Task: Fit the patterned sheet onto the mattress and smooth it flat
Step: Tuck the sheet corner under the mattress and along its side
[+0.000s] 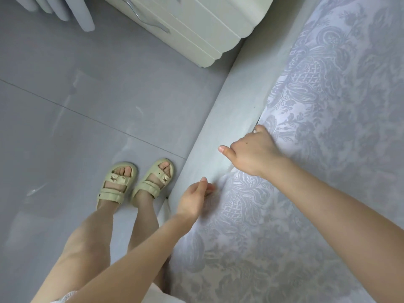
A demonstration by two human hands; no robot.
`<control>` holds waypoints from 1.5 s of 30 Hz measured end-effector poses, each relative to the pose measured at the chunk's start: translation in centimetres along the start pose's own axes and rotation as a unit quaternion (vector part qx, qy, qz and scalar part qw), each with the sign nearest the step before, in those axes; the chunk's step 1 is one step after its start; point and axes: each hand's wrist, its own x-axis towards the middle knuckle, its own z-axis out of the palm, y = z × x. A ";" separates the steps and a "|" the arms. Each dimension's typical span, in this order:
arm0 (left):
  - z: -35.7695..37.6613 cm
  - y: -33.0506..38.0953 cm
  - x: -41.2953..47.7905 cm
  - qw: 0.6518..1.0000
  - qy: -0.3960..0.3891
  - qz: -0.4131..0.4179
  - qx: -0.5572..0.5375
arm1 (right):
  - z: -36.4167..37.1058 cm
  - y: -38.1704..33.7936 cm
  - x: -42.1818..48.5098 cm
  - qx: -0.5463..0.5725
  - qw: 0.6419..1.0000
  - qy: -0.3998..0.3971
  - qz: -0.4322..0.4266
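Note:
The patterned sheet (323, 132), pale lilac with a grey damask print, covers the mattress along the right side of the head view. My right hand (253, 149) is at the sheet's edge where it meets the pale bed frame (231, 119); its fingers are curled down into the gap and hidden, thumb sticking out to the left. My left hand (194, 197) is lower along the same edge, fingers curled and pinching the sheet's border. The mattress itself is hidden under the sheet.
A cream bedside cabinet (196, 29) with metal handles stands against the bed frame at the top. Grey tiled floor (76, 95) spreads to the left. My feet in beige sandals (135, 182) stand close beside the frame. Pale curtain folds (65, 9) hang at the top left.

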 end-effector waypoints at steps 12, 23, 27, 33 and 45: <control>-2.2 -4.7 0.5 0.997 -0.079 -0.013 0.002 | 2.7 -6.3 -3.2 -0.018 0.989 -0.119 -0.082; 1.3 -6.7 -1.4 0.961 -0.251 -0.114 0.006 | 1.7 -5.1 -5.6 0.062 0.983 -0.173 -0.009; -0.3 -6.7 0.1 0.953 -0.262 -0.145 0.043 | 2.7 -6.0 -3.1 0.069 0.981 -0.183 0.009; -2.6 -8.5 -1.3 0.988 -0.135 -0.067 0.028 | 3.1 -7.3 -0.8 -0.007 0.973 -0.232 0.021; -1.7 -9.1 -2.0 0.982 -0.140 -0.094 0.086 | 4.8 -8.6 -1.7 -0.030 0.992 -0.124 -0.014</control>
